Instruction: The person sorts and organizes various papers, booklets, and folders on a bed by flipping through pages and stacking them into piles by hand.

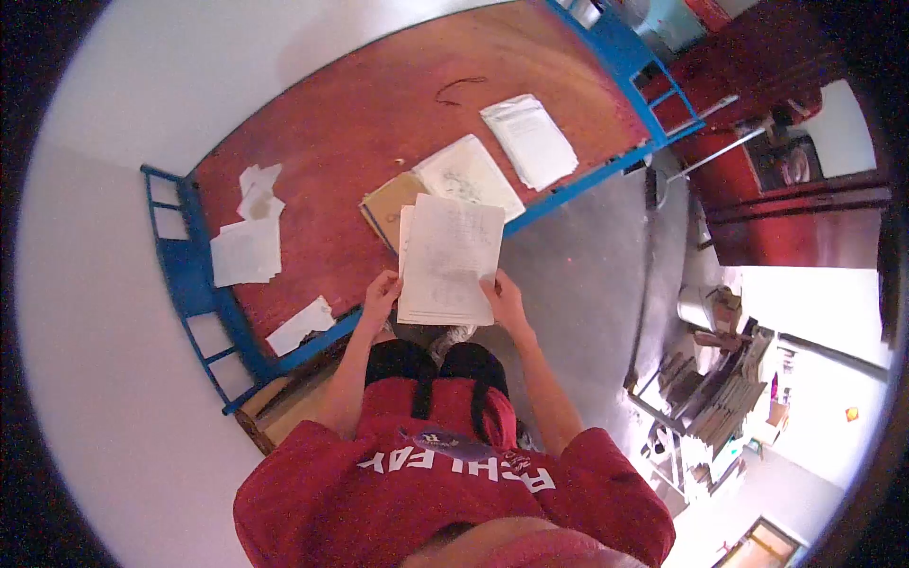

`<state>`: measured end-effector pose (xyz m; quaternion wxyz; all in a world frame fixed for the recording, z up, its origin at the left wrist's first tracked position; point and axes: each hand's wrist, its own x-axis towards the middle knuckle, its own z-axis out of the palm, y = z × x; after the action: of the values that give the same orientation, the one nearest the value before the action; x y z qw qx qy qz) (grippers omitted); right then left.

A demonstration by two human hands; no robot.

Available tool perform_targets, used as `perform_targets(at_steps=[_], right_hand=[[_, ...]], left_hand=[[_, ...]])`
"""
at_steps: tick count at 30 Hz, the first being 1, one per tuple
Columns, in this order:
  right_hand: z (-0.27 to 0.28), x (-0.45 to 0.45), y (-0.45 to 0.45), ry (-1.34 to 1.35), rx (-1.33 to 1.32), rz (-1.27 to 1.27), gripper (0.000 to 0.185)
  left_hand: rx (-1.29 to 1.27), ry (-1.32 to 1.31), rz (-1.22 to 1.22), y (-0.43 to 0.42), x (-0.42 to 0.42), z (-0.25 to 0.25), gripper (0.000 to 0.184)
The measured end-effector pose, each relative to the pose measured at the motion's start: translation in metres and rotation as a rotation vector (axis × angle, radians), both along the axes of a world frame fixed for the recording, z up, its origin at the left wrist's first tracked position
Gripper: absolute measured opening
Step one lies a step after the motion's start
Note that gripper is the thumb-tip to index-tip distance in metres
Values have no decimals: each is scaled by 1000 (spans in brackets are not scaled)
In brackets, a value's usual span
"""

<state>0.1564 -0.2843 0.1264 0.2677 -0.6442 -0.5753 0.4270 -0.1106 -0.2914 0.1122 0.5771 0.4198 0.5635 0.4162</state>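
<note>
Between my two hands is a small stack of paper sheets [453, 260], held upright by its lower side edges, with faint writing or drawing on the front sheet. My left hand [383, 293] pinches the left edge, and my right hand [505, 299] grips the right edge. Just beyond the sheets, an open sketchbook [473, 170] lies on the red-brown bed board, one page bearing a grey drawing. Its brown cover [393, 201] shows at the left, partly hidden by the held sheets.
A thick paper stack [530, 142] lies right of the sketchbook. Loose papers [248, 251] and a torn sheet [301, 326] rest at the left. The bed board [331, 151] has a blue metal frame [189, 275]. Grey floor [578, 275] and a cluttered shelf [701, 398] are on the right.
</note>
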Motion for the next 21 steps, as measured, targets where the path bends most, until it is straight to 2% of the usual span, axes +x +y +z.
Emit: perform_targets(at_steps=[3,6,8,10,11,13,15,17,18,19,21], right_hand=[[3,30,-4,65,-19,-81,19],[-2,52,1,-20,118,-140,17],[18,63,10,-66,209,-52,15],[10,71,18,-62,246,-58,15],[5,77,23,-60,285,-52,15],[2,90,34,-100,258,15,16],[-7,102,51,-139,241,80,19],[-33,114,66,-128,356,18,34],[-35,120,79,-135,358,26,34],[-37,125,87,-122,317,6,42],[-37,137,100,-112,259,-5,49]], left_hand=[[-132,-118,-16,-1,41,-1,12],[-235,-179,-2,7,74,8,15],[-281,-195,-7,14,87,0,16],[-98,-78,36,21,96,-34,22],[-102,-82,40,26,100,-46,22],[-60,99,7,38,112,-55,25],[-70,83,26,50,127,-58,24],[-78,68,38,65,136,-68,25],[-110,184,-40,76,138,-76,22],[-153,301,-119,79,141,-84,21],[-99,347,-114,90,152,-82,22]])
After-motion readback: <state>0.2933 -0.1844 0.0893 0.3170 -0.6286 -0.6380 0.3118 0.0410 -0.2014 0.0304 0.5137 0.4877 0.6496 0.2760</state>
